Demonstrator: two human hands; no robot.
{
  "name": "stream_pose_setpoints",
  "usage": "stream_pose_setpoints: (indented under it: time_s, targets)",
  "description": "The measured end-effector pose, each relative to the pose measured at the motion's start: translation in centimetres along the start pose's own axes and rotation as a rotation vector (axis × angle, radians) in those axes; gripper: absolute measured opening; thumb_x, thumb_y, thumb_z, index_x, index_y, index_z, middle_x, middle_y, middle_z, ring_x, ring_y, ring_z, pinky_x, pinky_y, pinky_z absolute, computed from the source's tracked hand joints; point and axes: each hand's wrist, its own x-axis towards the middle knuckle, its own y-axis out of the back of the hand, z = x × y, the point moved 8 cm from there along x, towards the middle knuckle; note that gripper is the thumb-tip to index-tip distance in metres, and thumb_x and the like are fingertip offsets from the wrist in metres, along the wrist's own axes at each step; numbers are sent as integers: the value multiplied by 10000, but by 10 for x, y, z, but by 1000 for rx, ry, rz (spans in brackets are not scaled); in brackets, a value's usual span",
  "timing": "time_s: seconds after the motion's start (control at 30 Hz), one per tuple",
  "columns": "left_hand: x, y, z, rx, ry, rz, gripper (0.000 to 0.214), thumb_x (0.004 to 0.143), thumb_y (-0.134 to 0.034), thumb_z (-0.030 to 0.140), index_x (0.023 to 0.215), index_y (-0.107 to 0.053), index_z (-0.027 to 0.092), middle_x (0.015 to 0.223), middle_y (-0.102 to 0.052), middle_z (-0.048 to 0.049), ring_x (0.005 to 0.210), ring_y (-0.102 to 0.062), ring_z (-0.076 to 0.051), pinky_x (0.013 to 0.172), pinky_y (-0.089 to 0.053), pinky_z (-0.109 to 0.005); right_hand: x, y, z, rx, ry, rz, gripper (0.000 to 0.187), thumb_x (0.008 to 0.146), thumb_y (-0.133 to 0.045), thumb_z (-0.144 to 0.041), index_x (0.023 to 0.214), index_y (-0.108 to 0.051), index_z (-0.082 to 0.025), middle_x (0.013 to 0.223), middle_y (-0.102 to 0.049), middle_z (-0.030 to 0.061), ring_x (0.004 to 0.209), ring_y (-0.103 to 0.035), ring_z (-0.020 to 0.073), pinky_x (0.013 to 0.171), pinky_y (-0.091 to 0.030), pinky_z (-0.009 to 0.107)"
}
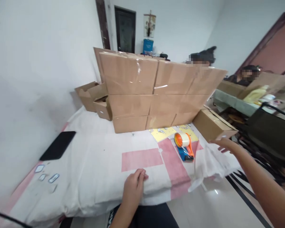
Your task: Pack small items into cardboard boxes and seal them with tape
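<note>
My left hand (133, 186) rests on the white and pink sheet (92, 164) at the bed's near edge, with its fingers curled loosely and nothing in them. Stretched out to the right, my right hand (224, 144) has its fingers extended and touches the near corner of a single cardboard box (211, 124) lying at the bed's right edge. An orange and blue tape dispenser (184, 145) lies on the sheet between my two hands. Behind it rises a wall of stacked, taped cardboard boxes (156, 91).
Two open small cartons (95, 98) sit at the left of the stack by the white wall. A black flat pad (58, 145) and some small cards (47, 175) lie on the left. Yellow label sheets (162, 133) lie before the stack. Two people sit behind the boxes; a dark bag (270, 133) stands at right.
</note>
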Motion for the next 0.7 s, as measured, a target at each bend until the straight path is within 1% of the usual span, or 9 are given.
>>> stream_pose_setpoints:
  time_s: [0.07, 0.13, 0.23, 0.3, 0.33, 0.4, 0.47, 0.6, 0.7]
  targets:
    - [27, 44, -18, 13, 69, 18, 287, 967, -379, 293, 1002, -663, 267, 901, -774, -26, 847, -721, -218, 773, -513, -335, -19, -5, -46, -80, 25, -162, 346, 792, -729, -412, 538, -602, -215, 598, -667, 198, 450, -640, 272, 524, -487, 432]
    - [67, 100, -34, 82, 72, 125, 314, 872, -447, 169, 1099, -639, 272, 996, -764, -28, 909, -707, -219, 807, -485, -324, -52, -15, -117, -107, 169, -246, 380, 825, -677, -457, 536, -607, -220, 653, -703, 148, 516, -663, 243, 582, -506, 397]
    - [132, 167, -70, 79, 132, 254, 359, 796, -480, 102, 1084, -637, 246, 852, -726, -31, 875, -674, -218, 788, -458, -304, -133, -53, -263, -23, 593, -387, 294, 845, -633, -466, 726, -683, -202, 766, -742, 91, 688, -701, 225, 606, -504, 313]
    - [165, 192, -95, 39, 169, 301, 318, 811, -448, 106, 1043, -635, 215, 727, -674, -16, 785, -651, -199, 737, -455, -283, -197, -92, -359, 44, 837, -544, 291, 892, -570, -428, 781, -685, -184, 764, -730, 64, 674, -692, 202, 604, -500, 288]
    - [176, 199, -107, 10, 180, 319, 297, 831, -425, 121, 1032, -629, 200, 700, -654, -10, 740, -635, -185, 710, -454, -270, -225, -111, -405, 40, 946, -566, 260, 898, -571, -399, 821, -696, -184, 778, -730, 57, 691, -696, 199, 637, -509, 288]
    - [187, 206, -127, -58, 189, 350, 287, 873, -372, 158, 1034, -608, 177, 723, -652, -7, 656, -599, -151, 648, -449, -245, -266, -143, -490, -12, 1148, -451, 198, 894, -597, -364, 917, -707, -201, 930, -743, 70, 878, -706, 236, 762, -527, 317]
    - [191, 207, -141, -117, 185, 364, 283, 887, -350, 186, 1022, -599, 172, 774, -667, -12, 597, -565, -130, 595, -434, -233, -285, -177, -565, -145, 1265, -301, 230, 891, -602, -332, 1041, -679, -175, 1162, -691, 140, 1054, -669, 312, 865, -526, 404]
    - [194, 204, -152, -166, 162, 337, 227, 867, -402, 193, 901, -627, 193, 809, -699, -23, 651, -592, -148, 631, -440, -256, -262, -237, -698, -114, 1120, -262, 454, 849, -626, -167, 1291, -538, -115, 1490, -429, 227, 1212, -588, 364, 990, -482, 505]
    - [196, 201, -154, -165, 162, 300, 221, 869, -420, 189, 874, -640, 215, 866, -732, -15, 732, -628, -161, 697, -445, -275, -233, -262, -777, 14, 1035, -286, 562, 891, -561, -112, 1420, -378, -67, 1553, -325, 247, 1302, -512, 346, 1056, -440, 523]
